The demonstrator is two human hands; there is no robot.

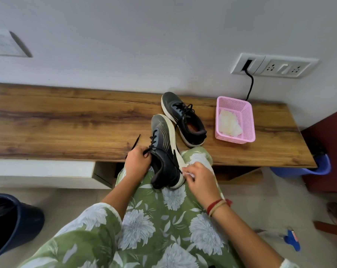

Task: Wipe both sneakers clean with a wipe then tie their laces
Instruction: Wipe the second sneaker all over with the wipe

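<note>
I log: bench (pixel 67 117) wood-grain, smooth, matt. Right basket (pixel 248 122) pink plastic, perforated, faint sheen. Near sneaker (pixel 163 151) and far sneaker (pixel 173 104): dark matt cloth uppers, smooth white soles. Dress (pixel 163 219): soft printed cloth.

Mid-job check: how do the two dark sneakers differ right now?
The near dark sneaker leans from the wooden bench onto the lap; the far dark sneaker lies wholly on the bench. The left hand and right hand hold the near sneaker's laces; the far sneaker's lie loose. Both have white soles.
</note>
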